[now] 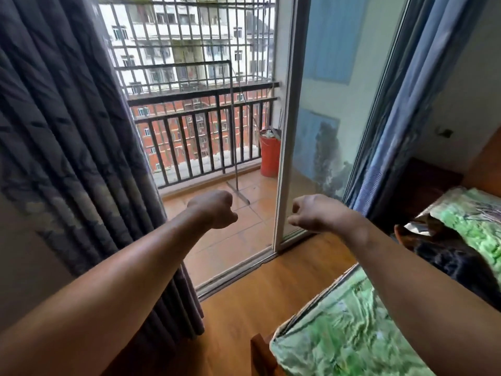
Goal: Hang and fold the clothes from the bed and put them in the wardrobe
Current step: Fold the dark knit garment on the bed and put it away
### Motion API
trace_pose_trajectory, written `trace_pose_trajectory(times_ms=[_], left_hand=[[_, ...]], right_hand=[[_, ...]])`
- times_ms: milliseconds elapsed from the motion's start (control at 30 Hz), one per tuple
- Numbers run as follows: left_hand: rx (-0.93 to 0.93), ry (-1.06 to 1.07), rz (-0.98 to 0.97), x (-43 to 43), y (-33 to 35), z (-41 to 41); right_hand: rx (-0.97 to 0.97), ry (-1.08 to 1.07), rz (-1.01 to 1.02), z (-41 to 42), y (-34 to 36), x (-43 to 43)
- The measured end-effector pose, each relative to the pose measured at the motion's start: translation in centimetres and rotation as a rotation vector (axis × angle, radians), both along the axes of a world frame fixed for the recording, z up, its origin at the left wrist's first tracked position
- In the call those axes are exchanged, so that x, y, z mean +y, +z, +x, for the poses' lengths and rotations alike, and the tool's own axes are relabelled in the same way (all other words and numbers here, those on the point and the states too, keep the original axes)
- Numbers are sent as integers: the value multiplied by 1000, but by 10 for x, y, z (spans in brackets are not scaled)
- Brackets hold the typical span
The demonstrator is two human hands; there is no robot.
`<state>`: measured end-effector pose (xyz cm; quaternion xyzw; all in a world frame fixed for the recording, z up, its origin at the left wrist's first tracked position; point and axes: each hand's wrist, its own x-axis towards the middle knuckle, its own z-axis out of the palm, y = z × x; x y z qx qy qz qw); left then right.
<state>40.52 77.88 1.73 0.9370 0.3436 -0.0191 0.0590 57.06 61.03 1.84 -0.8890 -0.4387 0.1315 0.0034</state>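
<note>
Dark curtain [67, 131], sliding door [288, 131], balcony railing [200, 142], red bucket [269, 157], wooden floor [257, 299]

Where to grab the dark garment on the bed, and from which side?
Take the dark garment by its bunched upper fold, likely from above with the nearer right hand. It lies crumpled on the green bedcover; the forearm hides its lower part.

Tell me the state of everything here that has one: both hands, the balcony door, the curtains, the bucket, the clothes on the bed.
left hand: fingers curled, holding nothing
right hand: fingers curled, holding nothing
sliding glass door: slid open
grey curtain: drawn aside, bunched
blue curtain: drawn aside
orange bucket: upright on the balcony, things sticking out
dark garment: lying unfolded on the bed
</note>
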Motion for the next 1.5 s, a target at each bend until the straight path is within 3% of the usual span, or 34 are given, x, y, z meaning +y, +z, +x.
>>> trace_pose_trajectory(times_ms=[333, 633, 1133, 1500], left_hand=[[37, -325, 2, 161, -28, 171], [64, -635, -7, 193, -47, 337], [156, -1095, -40, 27, -97, 655], [201, -1468, -92, -153, -124, 796]], right_hand=[[-5, -310, 34, 118, -16, 112], [45, -613, 36, 204, -39, 123], [140, -1062, 50, 421, -101, -44], [166, -1410, 33, 474, -128, -186]])
